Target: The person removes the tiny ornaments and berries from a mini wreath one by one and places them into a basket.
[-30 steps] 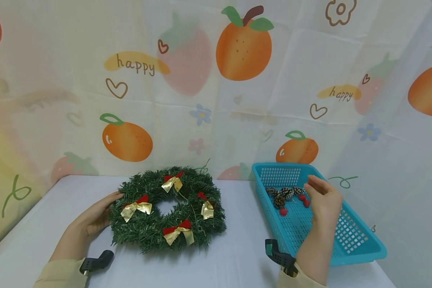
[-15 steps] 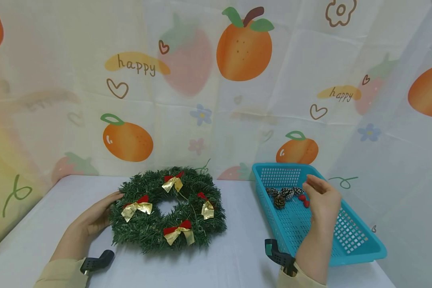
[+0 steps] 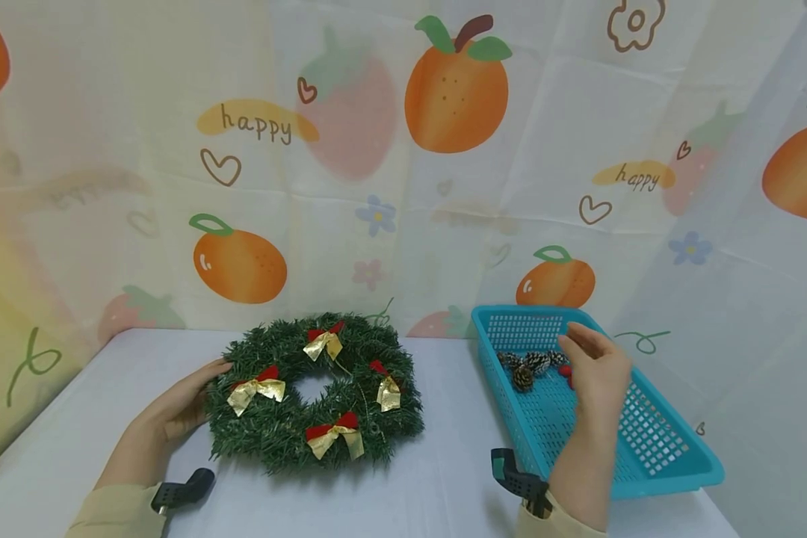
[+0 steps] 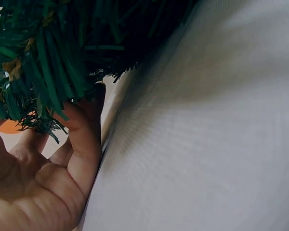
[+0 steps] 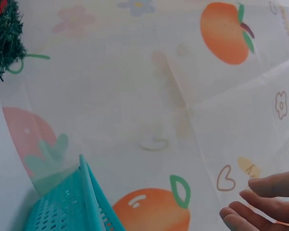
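Note:
A green artificial wreath (image 3: 390, 351) with red-and-gold bows lies on the white table. My left hand (image 3: 190, 400) grips its left edge; in the left wrist view the fingers (image 4: 84, 154) reach in under the green needles. My right hand (image 3: 600, 370) is raised over the blue basket (image 3: 511, 407), thumb and fingers bent toward each other. In the right wrist view its fingertips (image 5: 231, 214) come in at the lower right. A sliver of red shows by those fingers; I cannot tell whether it is something held. Pine cones (image 3: 522, 377) and red berries (image 3: 565, 370) lie in the basket, the berries partly behind the hand.
A cloth (image 3: 437, 254) printed with fruit hangs upright behind the table (image 3: 450, 463). The basket stands at the table's right side, its far end near the cloth. Each wrist carries a black camera mount (image 3: 181, 491).
My right hand has shifted slightly left, covering more of the berries. One red berry seen near the basket's left side a second ago no longer shows. The left hand and wreath stay put.

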Tool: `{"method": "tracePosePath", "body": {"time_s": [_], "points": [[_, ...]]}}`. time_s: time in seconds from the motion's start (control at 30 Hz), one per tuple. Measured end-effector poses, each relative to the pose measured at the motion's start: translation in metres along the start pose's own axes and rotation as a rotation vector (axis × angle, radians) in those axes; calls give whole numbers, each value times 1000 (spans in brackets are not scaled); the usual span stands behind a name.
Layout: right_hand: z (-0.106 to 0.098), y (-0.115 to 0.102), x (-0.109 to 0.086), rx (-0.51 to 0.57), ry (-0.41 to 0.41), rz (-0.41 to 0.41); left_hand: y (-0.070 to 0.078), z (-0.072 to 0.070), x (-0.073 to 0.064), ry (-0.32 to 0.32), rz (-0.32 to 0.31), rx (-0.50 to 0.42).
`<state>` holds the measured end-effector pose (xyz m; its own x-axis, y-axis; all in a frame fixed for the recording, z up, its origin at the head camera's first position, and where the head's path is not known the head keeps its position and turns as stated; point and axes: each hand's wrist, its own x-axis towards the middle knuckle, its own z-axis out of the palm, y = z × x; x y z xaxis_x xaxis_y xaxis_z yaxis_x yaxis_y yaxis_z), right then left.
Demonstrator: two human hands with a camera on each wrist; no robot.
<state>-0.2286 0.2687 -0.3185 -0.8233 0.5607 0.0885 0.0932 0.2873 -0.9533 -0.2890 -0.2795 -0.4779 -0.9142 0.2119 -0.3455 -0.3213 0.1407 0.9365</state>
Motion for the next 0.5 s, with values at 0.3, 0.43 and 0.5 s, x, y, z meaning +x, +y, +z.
{"method": "tracePosePath", "body": {"time_s": [0.3, 0.43, 0.5], "points": [[19, -8, -8, -24, -55, -170, 6, 4, 5, -13, -3, -7], [38, -9, -13, -18, -113, -291, 11, 5, 0, -20, 5, 41], [50, -8, -16, -26, -156, -343, 17, 5, -7, 7, 10, 132]]}}
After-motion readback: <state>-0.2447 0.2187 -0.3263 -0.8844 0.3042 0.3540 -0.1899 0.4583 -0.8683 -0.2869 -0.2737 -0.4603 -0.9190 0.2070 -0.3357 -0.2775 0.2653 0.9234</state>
